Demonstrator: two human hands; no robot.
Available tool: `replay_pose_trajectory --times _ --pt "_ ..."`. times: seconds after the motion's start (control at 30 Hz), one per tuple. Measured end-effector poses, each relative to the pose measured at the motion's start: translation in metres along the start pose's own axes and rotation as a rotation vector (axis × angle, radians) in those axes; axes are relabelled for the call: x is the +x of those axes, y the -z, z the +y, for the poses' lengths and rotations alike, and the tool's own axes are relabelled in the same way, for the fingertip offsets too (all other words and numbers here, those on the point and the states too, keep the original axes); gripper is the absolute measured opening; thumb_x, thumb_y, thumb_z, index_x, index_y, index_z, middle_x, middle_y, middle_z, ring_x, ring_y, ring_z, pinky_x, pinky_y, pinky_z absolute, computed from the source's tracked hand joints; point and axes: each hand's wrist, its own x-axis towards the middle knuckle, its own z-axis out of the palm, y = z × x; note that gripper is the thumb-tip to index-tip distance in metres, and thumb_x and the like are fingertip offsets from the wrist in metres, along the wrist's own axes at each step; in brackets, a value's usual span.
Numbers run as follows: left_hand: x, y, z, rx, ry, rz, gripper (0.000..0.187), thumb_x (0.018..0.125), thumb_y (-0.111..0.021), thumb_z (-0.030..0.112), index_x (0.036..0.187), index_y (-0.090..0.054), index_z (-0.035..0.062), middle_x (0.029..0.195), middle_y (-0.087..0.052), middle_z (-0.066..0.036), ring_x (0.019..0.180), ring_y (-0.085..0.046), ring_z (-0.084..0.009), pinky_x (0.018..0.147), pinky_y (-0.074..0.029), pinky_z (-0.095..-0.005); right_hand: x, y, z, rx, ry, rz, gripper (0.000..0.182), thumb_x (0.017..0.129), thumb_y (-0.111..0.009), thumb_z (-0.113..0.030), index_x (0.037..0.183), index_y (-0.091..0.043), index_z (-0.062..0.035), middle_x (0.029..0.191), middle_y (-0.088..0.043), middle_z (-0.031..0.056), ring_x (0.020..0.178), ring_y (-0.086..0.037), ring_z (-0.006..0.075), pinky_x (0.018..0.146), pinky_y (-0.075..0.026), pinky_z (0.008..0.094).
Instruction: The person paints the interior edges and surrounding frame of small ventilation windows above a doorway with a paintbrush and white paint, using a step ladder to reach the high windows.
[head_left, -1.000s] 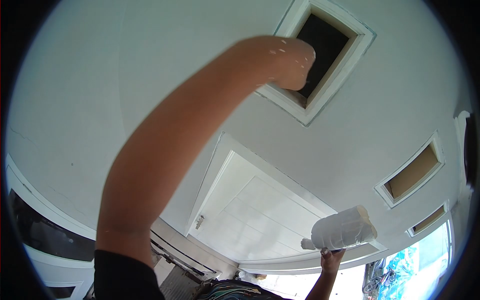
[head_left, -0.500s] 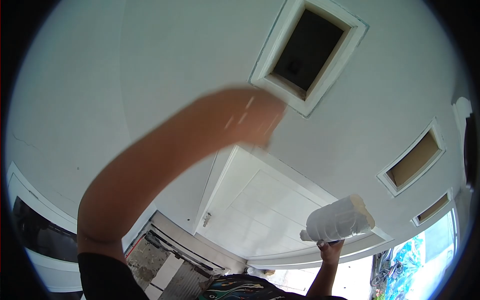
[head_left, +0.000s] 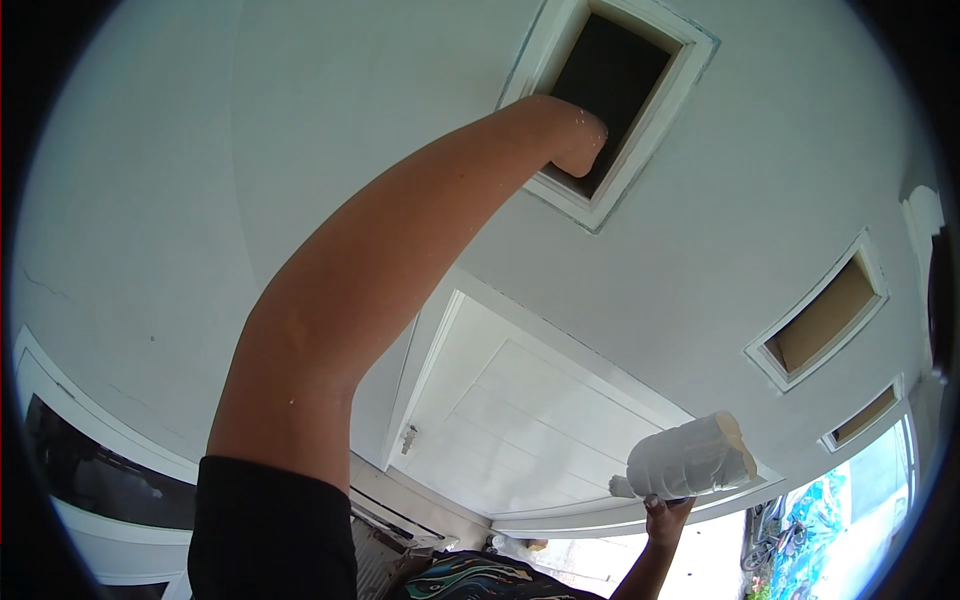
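Note:
My left hand (head_left: 582, 142) is raised to the upper rectangular wall opening (head_left: 612, 72) and reaches partly inside its white frame (head_left: 575, 208). White specks dot its back. The hand looks curled, but its fingers are turned away, so anything in them is hidden. On the lower right, my right hand (head_left: 668, 515) grips a cut plastic bottle (head_left: 690, 458) from below, thumb on the near side. White paint-like material coats the bottle. Its narrow neck points left and its wide cut end faces right.
A white panelled door (head_left: 540, 410) stands below the opening. Two smaller framed openings (head_left: 822, 315) line the wall to the right. A dark window (head_left: 100, 465) is at lower left. Outside, a blue patterned sheet (head_left: 810, 535) and a bicycle (head_left: 765, 540) are visible at lower right.
My left hand has gone from a blurred position below the upper frame up into the opening. My right hand and the bottle have shifted slightly right and down in view.

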Motion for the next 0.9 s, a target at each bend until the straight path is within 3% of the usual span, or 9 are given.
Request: replay_pose_trajectory --times 0.17,0.47,0.57,0.63,0.73,0.77,0.8,0.83,0.9 --pt "-0.004 0.011 -0.002 -0.011 0.065 -0.045 0.037 0.087 -0.059 0.017 0.114 -0.072 -0.0045 0.119 -0.07 -0.022 0.105 -0.068 -0.0374 0.087 -0.055 -0.0452 0.001 0.007 0.007 0.001 0.002 0.013 0.112 0.065 -0.094 -0.034 0.149 -0.029 0.0037 0.135 -0.052 0.0165 0.12 -0.058 0.0287 0.101 -0.052 0.0451" --pt "-0.014 0.008 -0.007 -0.118 -0.031 -0.072 0.04 0.086 -0.068 0.026 0.118 -0.073 0.0027 0.115 -0.073 -0.017 0.104 -0.068 -0.034 0.088 -0.055 -0.0425 0.006 0.006 0.017 0.0 -0.015 -0.054 0.113 0.066 -0.092 -0.031 0.151 -0.025 0.0018 0.136 -0.049 0.0168 0.122 -0.057 0.0291 0.101 -0.052 0.0452" --pt "-0.008 -0.005 -0.01 -0.122 -0.079 0.078 0.035 0.088 -0.067 0.024 0.112 -0.073 0.0004 0.109 -0.073 -0.019 0.099 -0.069 -0.0337 0.086 -0.055 -0.0438 0.004 0.005 0.019 -0.011 -0.049 -0.05 0.113 0.066 -0.093 -0.029 0.151 -0.025 0.0016 0.135 -0.05 0.0165 0.122 -0.057 0.029 0.101 -0.052 0.0456" --pt "-0.03 0.004 0.002 -0.025 0.0 0.139 0.027 0.089 -0.064 0.023 0.098 -0.071 -0.0017 0.095 -0.07 -0.019 0.089 -0.068 -0.0336 0.08 -0.054 -0.0457 0.006 -0.001 0.014 0.044 -0.053 -0.045 0.112 0.065 -0.093 -0.027 0.15 -0.026 0.0019 0.135 -0.051 0.0167 0.122 -0.057 0.0293 0.102 -0.052 0.0462" --pt "-0.119 0.033 0.023 -0.237 0.135 0.226 0.024 0.092 -0.055 0.02 0.081 -0.057 -0.0007 0.074 -0.057 -0.015 0.069 -0.057 -0.033 0.068 -0.047 -0.0468 0.01 0.0 0.016 0.053 -0.019 -0.073 0.112 0.065 -0.094 -0.027 0.149 -0.027 0.0028 0.134 -0.051 0.0173 0.12 -0.059 0.0292 0.1 -0.053 0.0452" --pt "-0.156 0.027 0.022 -0.22 0.051 0.35 0.02 0.092 -0.055 0.016 0.079 -0.055 0.0016 0.069 -0.054 -0.015 0.066 -0.055 -0.0298 0.066 -0.047 -0.0459 0.011 0.0 0.015 0.058 -0.027 -0.071 0.112 0.065 -0.094 -0.027 0.149 -0.027 0.0028 0.134 -0.051 0.0173 0.12 -0.059 0.0292 0.1 -0.053 0.0452" --pt "-0.189 0.009 0.019 -0.27 -0.029 0.332 0.015 0.092 -0.055 0.012 0.08 -0.054 0.003 0.068 -0.054 -0.015 0.066 -0.056 -0.028 0.065 -0.047 -0.045 0.012 0.0 0.014 0.054 -0.032 -0.081 0.11 0.065 -0.094 -0.027 0.148 -0.029 0.0036 0.132 -0.053 0.0172 0.117 -0.06 0.0288 0.099 -0.054 0.0445" --pt "-0.221 0.002 0.028 -0.296 0.067 0.092 0.016 0.093 -0.057 0.01 0.079 -0.054 0.0029 0.07 -0.055 -0.015 0.067 -0.058 -0.0293 0.066 -0.048 -0.044 0.013 -0.001 0.012 0.05 -0.04 -0.091 0.108 0.065 -0.094 -0.028 0.147 -0.032 0.0043 0.13 -0.055 0.017 0.115 -0.062 0.0283 0.098 -0.054 0.0438" --pt "-0.271 -0.069 0.02 -0.321 0.196 -0.18 0.021 0.094 -0.064 0.018 0.082 -0.06 0.0017 0.079 -0.063 -0.016 0.074 -0.062 -0.0333 0.074 -0.051 -0.0454 0.017 -0.003 0.011 0.069 -0.06 -0.113 0.104 0.065 -0.095 -0.027 0.144 -0.035 0.0046 0.128 -0.057 0.0163 0.113 -0.063 0.0277 0.097 -0.055 0.0431"
